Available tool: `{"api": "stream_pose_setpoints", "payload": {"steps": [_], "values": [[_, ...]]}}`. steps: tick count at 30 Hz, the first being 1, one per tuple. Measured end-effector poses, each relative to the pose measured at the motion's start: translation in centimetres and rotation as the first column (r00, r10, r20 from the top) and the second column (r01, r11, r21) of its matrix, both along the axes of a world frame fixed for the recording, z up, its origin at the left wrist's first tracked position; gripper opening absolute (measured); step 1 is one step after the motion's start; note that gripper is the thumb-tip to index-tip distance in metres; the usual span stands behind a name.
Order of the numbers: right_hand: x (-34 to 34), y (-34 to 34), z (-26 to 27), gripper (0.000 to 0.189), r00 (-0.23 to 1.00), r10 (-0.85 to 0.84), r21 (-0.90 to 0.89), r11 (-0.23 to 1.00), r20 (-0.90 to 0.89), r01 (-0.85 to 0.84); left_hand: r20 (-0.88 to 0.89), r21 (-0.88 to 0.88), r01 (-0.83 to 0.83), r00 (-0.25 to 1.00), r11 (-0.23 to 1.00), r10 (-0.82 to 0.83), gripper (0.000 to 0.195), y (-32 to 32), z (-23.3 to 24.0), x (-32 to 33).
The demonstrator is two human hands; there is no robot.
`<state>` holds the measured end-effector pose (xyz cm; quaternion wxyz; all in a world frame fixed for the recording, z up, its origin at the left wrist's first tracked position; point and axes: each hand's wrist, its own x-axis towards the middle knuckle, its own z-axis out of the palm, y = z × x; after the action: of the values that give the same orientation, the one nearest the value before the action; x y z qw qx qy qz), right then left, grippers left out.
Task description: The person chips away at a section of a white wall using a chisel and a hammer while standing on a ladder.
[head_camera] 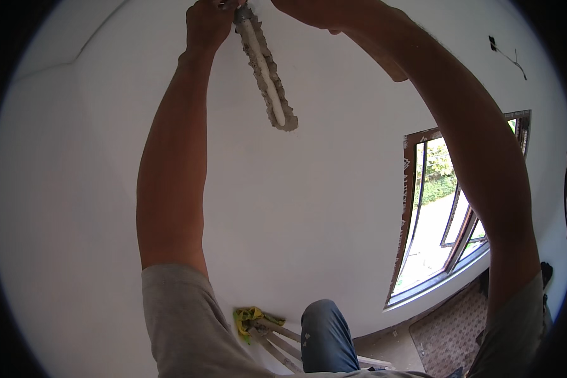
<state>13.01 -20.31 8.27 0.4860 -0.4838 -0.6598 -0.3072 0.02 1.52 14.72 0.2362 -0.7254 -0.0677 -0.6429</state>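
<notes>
My left hand (210, 24) is raised to the top edge of the view, beside a grey fitting (244, 14) at the upper end of a pale pipe (264, 71). The pipe lies in a rough-edged channel (290, 122) cut into the white wall (283, 198). Something small and shiny shows by my left fingers, which are partly cut off, so their grip is unclear. My right hand (312, 13), also cut off at the top, is curled around what looks like a wooden handle (382, 59). That handle runs back under my right forearm.
A brown-framed window (408, 198) is set low on the right. Loose wires (510, 56) stick out of the wall at upper right. Below, wooden poles (283, 347) lean on the wall, their ends wrapped in yellow-green cloth (248, 319). A patterned mat (446, 330) covers part of the floor.
</notes>
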Motion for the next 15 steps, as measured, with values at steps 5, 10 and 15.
{"api": "stream_pose_setpoints", "payload": {"steps": [5, 10, 15], "values": [[-4.1, -3.7, 0.2, 0.037, 0.989, 0.131, 0.358, 0.928, -0.067, -0.099, -0.005, 0.156, -0.163, 0.986, 0.974, 0.166, 0.027, -0.1, 0.5, -1.6], [1.2, 2.7, 1.1, 0.039, 0.988, -0.001, 0.280, 0.959, 0.153, -0.042, -0.044, 0.121, 0.009, 0.999, 0.993, -0.004, 0.030, -0.3, -0.2, -0.1], [-2.5, -1.4, 0.1, 0.040, 0.988, -0.031, -0.026, 0.999, -0.150, 0.028, -0.033, -0.016, -0.075, 0.997, 0.997, 0.074, 0.033, 0.3, -0.5, -1.5]]}}
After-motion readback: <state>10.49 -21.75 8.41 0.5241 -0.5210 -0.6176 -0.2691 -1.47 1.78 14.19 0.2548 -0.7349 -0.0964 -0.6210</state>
